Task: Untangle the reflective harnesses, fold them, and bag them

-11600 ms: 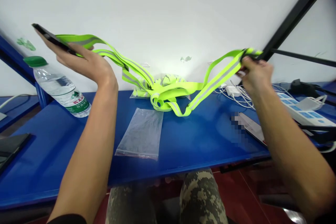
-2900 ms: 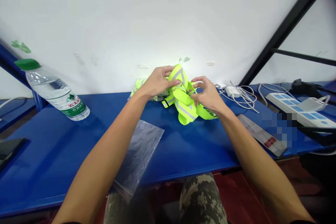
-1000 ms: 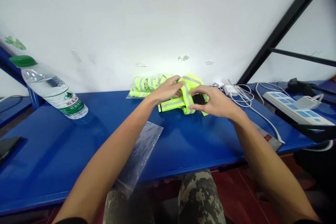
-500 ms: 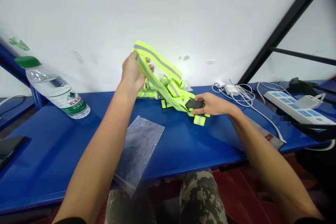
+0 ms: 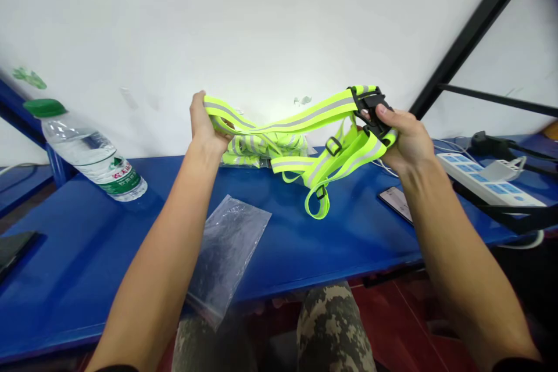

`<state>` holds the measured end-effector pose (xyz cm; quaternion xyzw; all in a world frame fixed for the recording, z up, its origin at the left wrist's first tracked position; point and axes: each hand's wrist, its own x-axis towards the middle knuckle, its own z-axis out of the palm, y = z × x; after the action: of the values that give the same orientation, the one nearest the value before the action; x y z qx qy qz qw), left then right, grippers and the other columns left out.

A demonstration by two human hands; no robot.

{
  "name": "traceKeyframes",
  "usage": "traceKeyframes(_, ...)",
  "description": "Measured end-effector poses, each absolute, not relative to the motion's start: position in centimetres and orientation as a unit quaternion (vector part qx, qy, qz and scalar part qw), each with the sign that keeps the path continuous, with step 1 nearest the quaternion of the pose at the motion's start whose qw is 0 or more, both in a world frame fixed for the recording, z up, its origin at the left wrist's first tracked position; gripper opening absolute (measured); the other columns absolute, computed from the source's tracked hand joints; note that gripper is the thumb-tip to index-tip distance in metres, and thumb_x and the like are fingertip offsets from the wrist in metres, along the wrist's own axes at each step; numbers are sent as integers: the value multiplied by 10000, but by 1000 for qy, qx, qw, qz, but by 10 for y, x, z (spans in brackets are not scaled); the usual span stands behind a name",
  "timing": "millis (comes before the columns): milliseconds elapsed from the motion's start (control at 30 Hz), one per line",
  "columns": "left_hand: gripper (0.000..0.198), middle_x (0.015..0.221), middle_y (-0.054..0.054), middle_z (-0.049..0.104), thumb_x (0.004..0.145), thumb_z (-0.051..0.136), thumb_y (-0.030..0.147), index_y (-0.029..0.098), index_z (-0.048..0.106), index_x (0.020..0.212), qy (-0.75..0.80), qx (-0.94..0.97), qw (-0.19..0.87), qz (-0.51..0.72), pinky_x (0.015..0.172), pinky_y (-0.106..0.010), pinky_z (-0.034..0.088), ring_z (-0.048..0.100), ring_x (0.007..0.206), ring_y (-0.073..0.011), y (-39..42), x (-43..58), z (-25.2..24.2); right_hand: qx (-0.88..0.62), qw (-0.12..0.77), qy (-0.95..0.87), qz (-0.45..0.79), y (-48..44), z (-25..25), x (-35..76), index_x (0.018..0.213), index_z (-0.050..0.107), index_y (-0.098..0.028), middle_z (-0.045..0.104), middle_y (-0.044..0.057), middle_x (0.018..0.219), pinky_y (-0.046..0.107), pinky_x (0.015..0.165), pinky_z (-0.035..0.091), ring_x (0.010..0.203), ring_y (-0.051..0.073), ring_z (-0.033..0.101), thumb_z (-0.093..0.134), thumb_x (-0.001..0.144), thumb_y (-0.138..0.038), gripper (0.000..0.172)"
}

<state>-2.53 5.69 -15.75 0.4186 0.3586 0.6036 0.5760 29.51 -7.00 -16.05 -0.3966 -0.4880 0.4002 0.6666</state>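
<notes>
A neon yellow reflective strap harness point(image 5: 305, 120) with a grey stripe stretches between my hands above the blue table. My left hand point(image 5: 207, 125) is closed round its looped left end. At the right, my right hand point(image 5: 403, 136) grips the harness by its black buckle point(image 5: 374, 110), thumb on top. Loose straps with black sliders point(image 5: 333, 146) hang below the buckle, one small loop dangling over the table. Behind the harness, more yellow reflective straps in clear plastic point(image 5: 248, 154) lie against the wall. An opened-out clear plastic bag point(image 5: 233, 244) lies flat at the table's front edge.
On the left a water bottle point(image 5: 98, 154) with a green cap stands on the blue table point(image 5: 131, 232). A phone point(image 5: 396, 203) lies beside my right forearm. Further right are a white power strip point(image 5: 492, 180), cables and a black metal frame point(image 5: 471, 29).
My right hand has lifted the buckle end up and to the right off the table. My left hand has shifted slightly left and lower, and the harness is now drawn out between them.
</notes>
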Motion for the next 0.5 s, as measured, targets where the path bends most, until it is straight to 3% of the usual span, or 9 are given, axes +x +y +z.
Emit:
traceKeyframes(167, 385, 747, -17, 593, 575, 732, 478, 256, 516, 803, 353, 369, 620, 595, 668, -331, 474, 573, 932, -204, 51, -30, -156, -401, 647, -494, 420, -73, -158, 300, 762, 703, -189, 693, 52, 725, 350, 688, 553, 699, 208, 668, 809, 682, -444, 288)
traceKeyframes(233, 343, 835, -52, 619, 548, 719, 316, 243, 510, 809, 419, 392, 567, 590, 696, -366, 496, 590, 984, -257, 56, -32, -159, -422, 642, -518, 375, -73, -157, 302, 761, 716, -180, 686, 48, 686, 339, 661, 539, 653, 192, 650, 803, 699, -437, 278)
traceKeyframes(333, 451, 1031, -74, 626, 527, 708, 150, 243, 525, 929, 496, 443, 408, 625, 786, -378, 512, 576, 1096, -283, 51, -21, -161, -456, 611, -591, 264, -72, -153, 301, 776, 742, -174, 713, 51, 747, 307, 674, 520, 683, 167, 646, 758, 775, -407, 233)
traceKeyframes(400, 471, 1115, -71, 618, 587, 735, 151, 246, 545, 1007, 448, 535, 347, 627, 855, -365, 506, 570, 1132, -258, 35, -1, -156, -475, 558, -647, 211, -73, -145, 294, 802, 758, -186, 729, 45, 819, 295, 706, 515, 759, 169, 657, 741, 801, -382, 196)
traceKeyframes(500, 304, 1027, -78, 647, 740, 731, 300, 212, 597, 999, 307, 690, 435, 490, 862, -377, 512, 625, 1045, -248, 2, 35, -143, -473, 483, -713, 190, -76, -131, 274, 797, 764, -215, 732, 32, 866, 302, 755, 513, 873, 202, 661, 761, 775, -342, 129)
